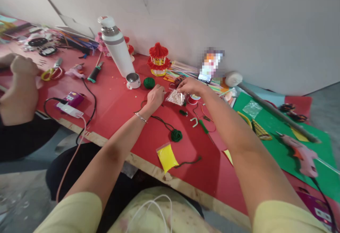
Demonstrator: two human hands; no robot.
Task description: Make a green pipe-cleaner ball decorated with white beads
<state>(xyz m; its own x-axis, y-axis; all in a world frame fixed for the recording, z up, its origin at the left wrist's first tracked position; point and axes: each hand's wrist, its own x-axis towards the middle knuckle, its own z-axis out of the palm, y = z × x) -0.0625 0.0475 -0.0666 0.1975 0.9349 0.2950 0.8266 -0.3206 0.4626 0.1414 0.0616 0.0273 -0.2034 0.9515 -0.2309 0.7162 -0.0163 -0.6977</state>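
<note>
A clear bag of pale pearl-like beads [175,97] lies at the middle of the red table. My right hand [189,86] has its fingers closed on the bag's upper right edge. My left hand [156,96] is just left of the bag, its fingers pressed together; what they hold, if anything, is hidden. Behind it sits a dark green yarn ball [149,82]. A spool of red thread [193,99] is beside my right wrist. Nearer the front lie a coiled green yarn piece [176,135] and a yellow packet [167,158].
A white flask [118,50] and a metal-lined cup [133,80] stand back left. A red lantern-like craft [158,59] and a phone [211,66] are behind. Glue gun [301,155] at right. Another person's arm [21,91], scissors [53,70] at left.
</note>
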